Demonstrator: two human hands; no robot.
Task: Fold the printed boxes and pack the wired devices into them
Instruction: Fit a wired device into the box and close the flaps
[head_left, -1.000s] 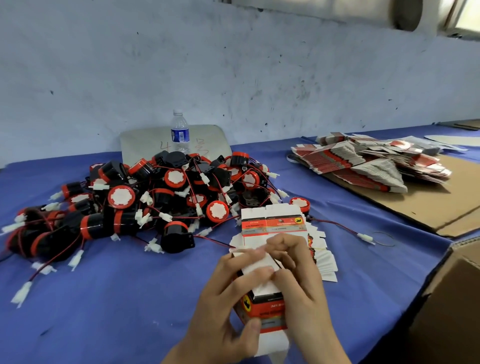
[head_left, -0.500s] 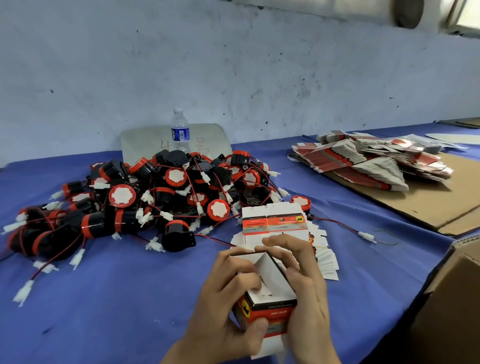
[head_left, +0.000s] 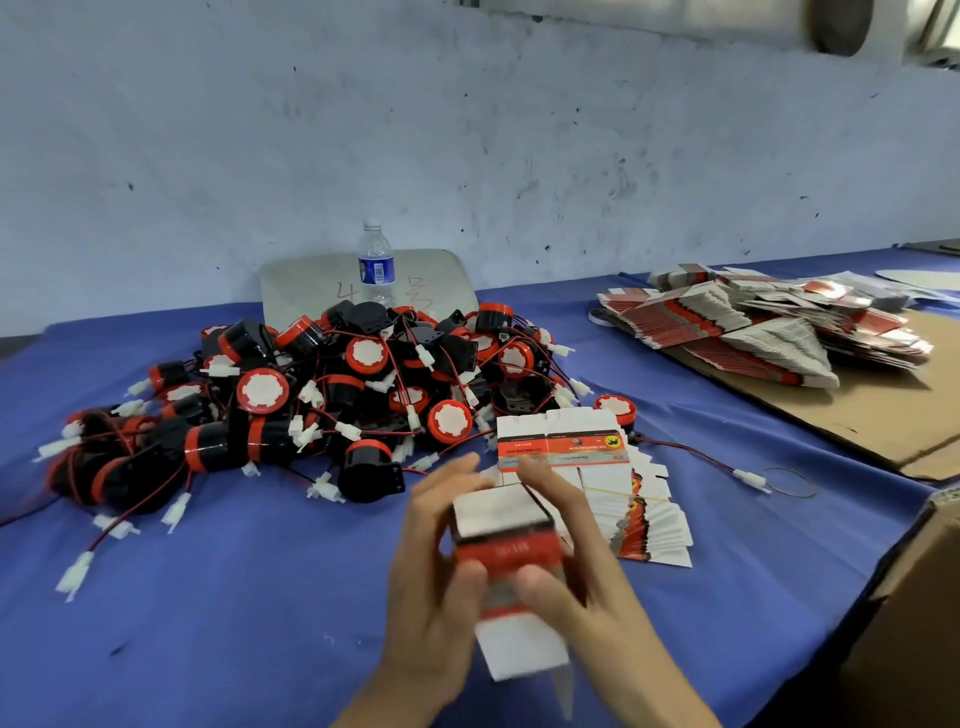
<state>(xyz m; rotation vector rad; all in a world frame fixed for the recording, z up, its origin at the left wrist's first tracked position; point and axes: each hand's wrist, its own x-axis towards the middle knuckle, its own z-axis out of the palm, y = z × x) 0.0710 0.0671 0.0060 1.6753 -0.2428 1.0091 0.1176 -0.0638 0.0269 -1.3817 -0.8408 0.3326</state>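
Note:
A small red, black and white printed box is held between both hands above the blue table, its far end closed by a white flap, white flaps hanging loose at its near end. My left hand grips its left side with the thumb on the front. My right hand grips the right side the same way. Just behind lies a fanned stack of flat boxes. A big pile of black and red wired devices with white plugs sits to the left.
A water bottle stands behind the pile against a grey board. More flat boxes lie heaped on brown cardboard at the right. One device trails its wire rightward. A brown carton's corner is at the lower right.
The box's far flaps were open half a second ago; now the far end is closed flat. Both hands have shifted to clasp the box by its sides, thumbs on the front.

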